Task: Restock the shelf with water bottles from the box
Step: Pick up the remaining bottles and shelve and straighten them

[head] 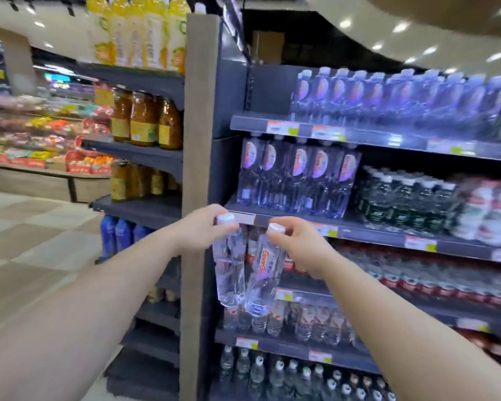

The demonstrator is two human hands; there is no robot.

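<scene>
- Left hand [203, 227] grips one clear plastic bottle [229, 270] by its neck; right hand [298, 241] pinches another bottle [265, 273].
- Dark shelf edge [368, 231] just behind; wooden post [197, 157] left.

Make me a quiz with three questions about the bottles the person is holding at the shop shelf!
1. Where are the two held bottles?
A. In front of the shelf edge, below the row of five tall clear bottles
B. On the floor
C. On the top shelf with the yellow drinks

2. What colour are their caps?
A. Green
B. White
C. Black

3. How are they held?
A. Lying flat on open palms
B. Hanging by the neck, one in each grip
C. Both in one hand

Answers:
1 A: they hang before the shelf edge.
2 B: both caps look white.
3 B: the left hand holds the left bottle, the right hand the right bottle.
</scene>
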